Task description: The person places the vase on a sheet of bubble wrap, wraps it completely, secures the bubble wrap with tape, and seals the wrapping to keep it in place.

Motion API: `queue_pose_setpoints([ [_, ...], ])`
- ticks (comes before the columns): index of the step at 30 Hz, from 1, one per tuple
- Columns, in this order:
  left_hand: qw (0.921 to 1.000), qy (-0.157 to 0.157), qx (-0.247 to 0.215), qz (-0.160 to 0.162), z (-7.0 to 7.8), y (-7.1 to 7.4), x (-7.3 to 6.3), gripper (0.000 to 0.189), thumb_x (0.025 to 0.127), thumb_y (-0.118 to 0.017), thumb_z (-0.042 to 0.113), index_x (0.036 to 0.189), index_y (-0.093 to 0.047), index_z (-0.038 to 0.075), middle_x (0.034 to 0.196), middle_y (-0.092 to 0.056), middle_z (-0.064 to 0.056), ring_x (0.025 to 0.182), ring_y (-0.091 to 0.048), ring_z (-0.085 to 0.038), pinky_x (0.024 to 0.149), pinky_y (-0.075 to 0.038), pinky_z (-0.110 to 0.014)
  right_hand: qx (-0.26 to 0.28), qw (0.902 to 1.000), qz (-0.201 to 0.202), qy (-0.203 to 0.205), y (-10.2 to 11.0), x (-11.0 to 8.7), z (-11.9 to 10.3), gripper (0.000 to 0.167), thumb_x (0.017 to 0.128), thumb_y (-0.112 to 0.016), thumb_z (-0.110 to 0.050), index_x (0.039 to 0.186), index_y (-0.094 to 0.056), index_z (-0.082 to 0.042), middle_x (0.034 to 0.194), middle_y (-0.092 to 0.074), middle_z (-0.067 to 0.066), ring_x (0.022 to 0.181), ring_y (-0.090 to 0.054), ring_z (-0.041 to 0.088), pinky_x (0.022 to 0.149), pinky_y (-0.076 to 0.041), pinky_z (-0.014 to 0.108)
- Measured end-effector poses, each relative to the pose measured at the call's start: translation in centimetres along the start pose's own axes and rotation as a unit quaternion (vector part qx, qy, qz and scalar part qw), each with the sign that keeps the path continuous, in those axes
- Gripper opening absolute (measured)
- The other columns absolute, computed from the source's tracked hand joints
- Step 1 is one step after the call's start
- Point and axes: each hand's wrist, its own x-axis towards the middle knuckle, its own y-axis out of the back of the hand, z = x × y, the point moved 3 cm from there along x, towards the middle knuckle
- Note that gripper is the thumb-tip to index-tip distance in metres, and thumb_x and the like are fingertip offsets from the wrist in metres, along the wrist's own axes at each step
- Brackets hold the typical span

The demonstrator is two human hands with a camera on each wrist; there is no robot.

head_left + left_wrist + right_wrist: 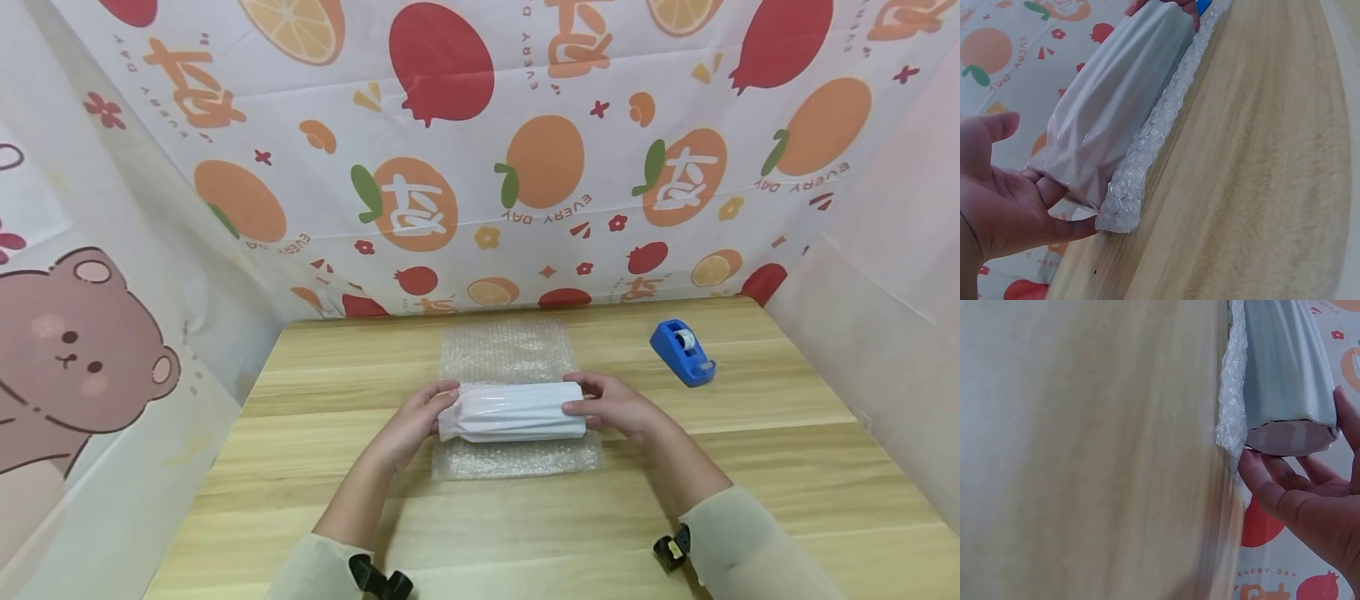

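A glossy white fluted vase lies on its side on a sheet of bubble wrap. Its gathered, wavy mouth faces left and its flat base faces right. At the mouth end is my left hand; its thumb stands off the vase while extended fingers reach to the rim and the wrap's edge. My right hand holds the base end, thumb on the vase's upper side and fingers low by the base and the wrap.
A blue tape dispenser stands at the back right of the wooden table. Fruit-printed cloth hangs behind the table's back edge. A cloth with a printed bear hangs at the left.
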Motion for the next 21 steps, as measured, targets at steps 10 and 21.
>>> queue_pose_setpoints([
  [10, 0.9997, -0.018, 0.015, 0.004, 0.29, -0.18, -0.33, 0.053, 0.101, -0.053, 0.032, 0.145, -0.041, 0.005, 0.132, -0.054, -0.019, 0.111, -0.06, -0.025, 0.098, -0.046, -0.045, 0.025, 0.9992, 0.024, 0.019, 0.08, -0.21, 0.11, 0.076, 0.083, -0.079, -0.029, 0.147, -0.043, -0.01, 0.14, -0.051, 0.015, 0.112, -0.058, 0.026, 0.089, -0.056, 0.037],
  [21, 0.9995, -0.023, 0.002, 0.022, -0.01, -0.11, -0.62, 0.048, 0.1, -0.055, 0.029, 0.141, -0.047, 0.006, 0.119, -0.06, -0.016, 0.096, -0.063, -0.016, 0.087, -0.05, -0.033, -0.002, 0.9994, 0.033, 0.015, -0.24, -0.45, 0.18, 0.076, 0.082, -0.08, -0.031, 0.146, -0.045, -0.012, 0.139, -0.053, 0.012, 0.115, -0.056, 0.026, 0.091, -0.055, 0.038],
])
